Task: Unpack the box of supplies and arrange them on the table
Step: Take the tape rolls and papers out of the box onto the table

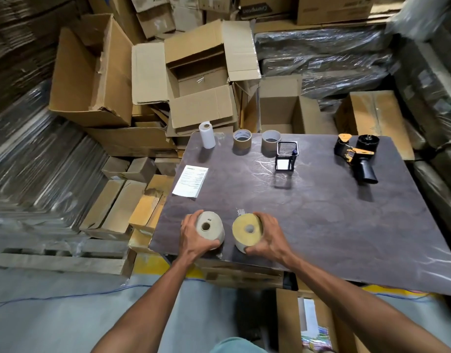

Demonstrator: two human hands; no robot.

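Note:
Two thick rolls stand on end at the near left corner of the dark table (321,220). My left hand (193,236) grips the pale grey roll (211,229) from its left side. My right hand (267,236) grips the yellowish roll (246,231) from its right side. The rolls stand a little apart. Along the far edge are a white paper roll (207,135), two brown tape rolls (242,138) (271,140), a black mesh holder (286,156) and a black and yellow tape dispenser (356,155). A printed sheet (191,180) lies at the left edge. The open supply box (311,324) sits on the floor below.
Piles of empty cardboard boxes (193,80) crowd the space behind and left of the table. Plastic-wrapped stacks (321,54) rise at the back right. A blue cable (66,296) runs across the grey floor on the left.

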